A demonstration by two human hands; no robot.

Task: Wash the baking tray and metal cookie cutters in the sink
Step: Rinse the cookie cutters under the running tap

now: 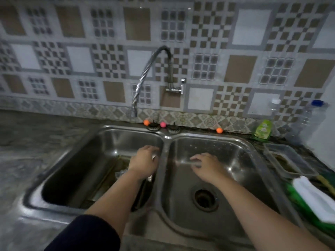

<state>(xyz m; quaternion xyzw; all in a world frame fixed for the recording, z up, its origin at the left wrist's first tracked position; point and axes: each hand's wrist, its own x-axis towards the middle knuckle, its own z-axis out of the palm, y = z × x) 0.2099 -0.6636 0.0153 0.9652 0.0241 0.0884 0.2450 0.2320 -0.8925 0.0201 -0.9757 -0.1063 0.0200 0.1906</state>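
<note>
Double steel sink (163, 140) set in a grey counter (27, 142), seen from above. Nearest: a dark sleeve (87, 234) on the left arm, at the sink's front edge. Right basin holds a drain (205, 200) near its front; the right hand (208, 165) sits over the basin's middle, fingers spread and bent down onto a blurred metal piece (194, 163), possibly a cutter; grip too smeared to tell. Left hand (145, 160) is in the left basin hard against the divider, fingers curled over something shiny at the rim; I cannot tell what, or whether it is gripped. A tray (116, 167) with brownish residue lies on the left basin's floor, partly under that arm. On the counter's right edge: a white slab on a green item (315, 201), then a clear tub (288, 162) beyond it. At the counter's back edge: green soap bottle (262, 130), two clear bottles (308, 118) in the right corner, and three small balls (163, 124), orange, pink, orange, behind the sink. A flexible tap (145, 77) arches from the tiled wall (72, 51) over the left basin.
</note>
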